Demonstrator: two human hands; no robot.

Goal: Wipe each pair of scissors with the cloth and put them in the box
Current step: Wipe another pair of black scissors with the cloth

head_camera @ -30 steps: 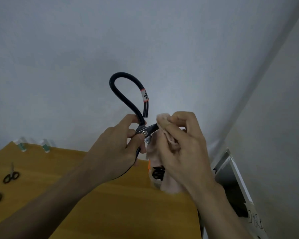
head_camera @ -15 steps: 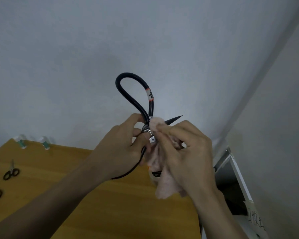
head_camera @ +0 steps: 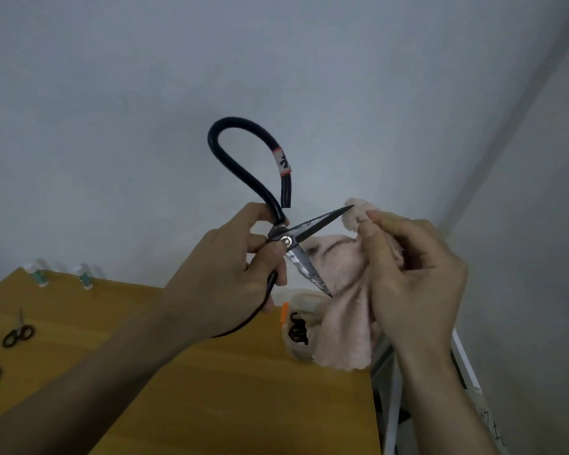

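Grey wall fills the upper frame above a wooden table. At centre, the left hand pinches the scissors at the pivot, blades spread: one points right and up, one down-right, worn and dull, black loop handles upward. The right hand clutches the pink cloth at the upper tip. Behind it, the box is mostly hidden.

Dark metal scissors with glossy black handles, fuzzy pink cloth, smooth matt wooden table.
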